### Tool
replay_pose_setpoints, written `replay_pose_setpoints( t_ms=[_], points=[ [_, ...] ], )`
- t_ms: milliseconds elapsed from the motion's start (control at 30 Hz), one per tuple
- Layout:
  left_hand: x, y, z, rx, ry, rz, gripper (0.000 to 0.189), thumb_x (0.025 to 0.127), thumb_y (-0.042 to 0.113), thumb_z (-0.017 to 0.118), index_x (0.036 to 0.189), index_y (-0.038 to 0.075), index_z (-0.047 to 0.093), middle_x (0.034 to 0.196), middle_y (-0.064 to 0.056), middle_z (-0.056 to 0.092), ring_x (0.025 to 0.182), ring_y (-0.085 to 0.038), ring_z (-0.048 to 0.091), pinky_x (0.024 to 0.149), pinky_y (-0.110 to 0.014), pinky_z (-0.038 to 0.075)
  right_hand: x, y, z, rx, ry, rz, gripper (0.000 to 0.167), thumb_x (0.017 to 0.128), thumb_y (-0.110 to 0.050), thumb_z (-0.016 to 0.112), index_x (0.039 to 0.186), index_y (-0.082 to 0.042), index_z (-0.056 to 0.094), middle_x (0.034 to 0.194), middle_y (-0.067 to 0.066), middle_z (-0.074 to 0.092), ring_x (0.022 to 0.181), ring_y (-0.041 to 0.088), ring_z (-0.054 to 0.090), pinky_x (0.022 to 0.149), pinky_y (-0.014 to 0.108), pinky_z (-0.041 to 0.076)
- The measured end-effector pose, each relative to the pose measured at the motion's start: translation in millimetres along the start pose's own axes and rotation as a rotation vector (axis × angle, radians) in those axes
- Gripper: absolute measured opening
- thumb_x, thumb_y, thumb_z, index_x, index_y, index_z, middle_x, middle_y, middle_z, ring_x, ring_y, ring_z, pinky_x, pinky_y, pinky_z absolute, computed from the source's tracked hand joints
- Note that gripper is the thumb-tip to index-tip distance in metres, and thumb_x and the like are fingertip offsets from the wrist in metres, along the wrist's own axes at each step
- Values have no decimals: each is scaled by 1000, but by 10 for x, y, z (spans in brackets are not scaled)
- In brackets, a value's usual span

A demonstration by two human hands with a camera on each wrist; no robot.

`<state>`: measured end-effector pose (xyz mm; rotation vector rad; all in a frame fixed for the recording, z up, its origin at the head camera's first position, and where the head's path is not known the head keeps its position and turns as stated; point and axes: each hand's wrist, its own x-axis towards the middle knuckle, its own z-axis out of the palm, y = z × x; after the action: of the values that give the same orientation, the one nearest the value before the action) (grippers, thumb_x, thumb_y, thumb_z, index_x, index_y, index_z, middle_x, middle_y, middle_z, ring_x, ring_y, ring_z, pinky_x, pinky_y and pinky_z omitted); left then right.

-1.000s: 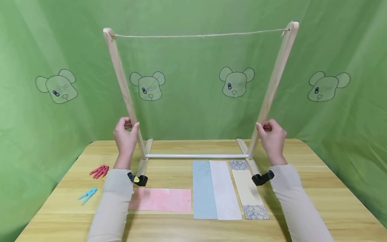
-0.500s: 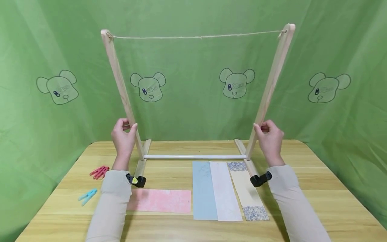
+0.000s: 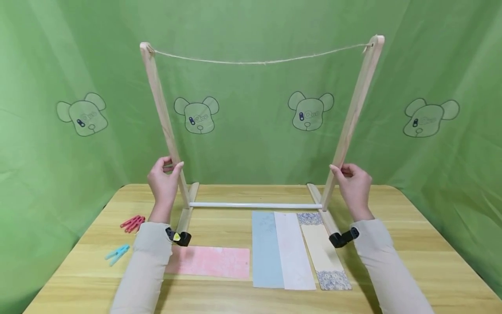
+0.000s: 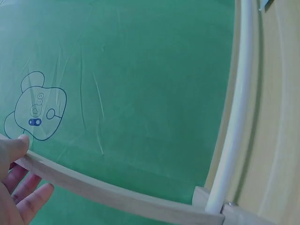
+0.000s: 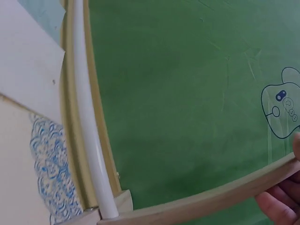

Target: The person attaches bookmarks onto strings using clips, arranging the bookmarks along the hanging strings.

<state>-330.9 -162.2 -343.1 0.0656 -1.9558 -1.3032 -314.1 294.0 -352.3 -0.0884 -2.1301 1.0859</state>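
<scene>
A wooden frame with two upright posts stands at the back of the table, with a thin string (image 3: 251,63) sagging between the post tops. My left hand (image 3: 164,185) pinches the lower part of the left post (image 3: 160,100), thumb in front and fingers behind. On the other side my right hand (image 3: 356,188) holds the right post (image 3: 356,109) at about the same height. A white rod (image 3: 255,205) joins the posts near their feet. In the right wrist view, the right fingers (image 5: 276,208) lie under the post (image 5: 211,199).
Flat paper strips lie in front of the frame: pink (image 3: 211,261), blue (image 3: 267,253), white (image 3: 295,253) and cream with blue patterned ends (image 3: 321,248). Red clothespins (image 3: 133,223) and blue clothespins (image 3: 117,254) rest at left. A green curtain (image 3: 251,144) hangs behind.
The post tops have drawn closer together, and the string, nearly straight before, now sags in the middle. Both hands still hold the posts. The view has shifted slightly.
</scene>
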Motion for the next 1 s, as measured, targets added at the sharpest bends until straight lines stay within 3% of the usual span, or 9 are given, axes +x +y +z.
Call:
replay_pose_setpoints(
  t_ms=[133,233,367,567,833,1000],
  points=[
    [-23,-49,-51,36,-42,7,33,82,17,74,109,0,64,104,-15,68,84,-24,65,58,-7,47,-39,61,-48,-33,-114,-3,42,87,-33,68,101,6,67,93,25,68,63,-11,52,54,6,47],
    [-34,-80,-111,69,-76,-5,33,83,17,73,111,2,64,106,-13,69,85,-23,66,59,-9,49,-71,108,-94,-72,-185,-40,43,87,-33,67,105,6,66,93,24,68,69,3,61,56,6,48],
    [-44,-119,-202,103,-121,-8,36,83,17,72,115,2,63,109,-13,68,87,-25,66,64,-17,54,-134,154,-161,-106,-239,-84,40,88,-26,68,108,8,64,93,24,68,78,27,66,59,5,47],
    [-86,-171,-379,167,-178,85,41,83,15,73,118,0,60,106,-16,68,86,-30,67,70,-36,58,-274,172,-271,-128,-299,-109,38,88,-21,68,111,8,62,96,25,67,81,33,65,60,6,47],
    [-227,-301,-664,250,-291,145,39,84,16,72,119,1,60,105,-16,68,88,-29,67,70,-40,57,-520,206,-382,-146,-347,-150,40,87,-22,69,111,9,61,106,30,63,92,43,63,69,39,57],
    [-317,-390,-853,268,-339,171,37,84,14,72,117,0,61,103,-17,68,88,-30,66,70,-37,58,-672,188,-430,-153,-405,-130,45,88,-25,68,115,10,58,113,31,60,100,44,59,76,45,55]
  ],
)
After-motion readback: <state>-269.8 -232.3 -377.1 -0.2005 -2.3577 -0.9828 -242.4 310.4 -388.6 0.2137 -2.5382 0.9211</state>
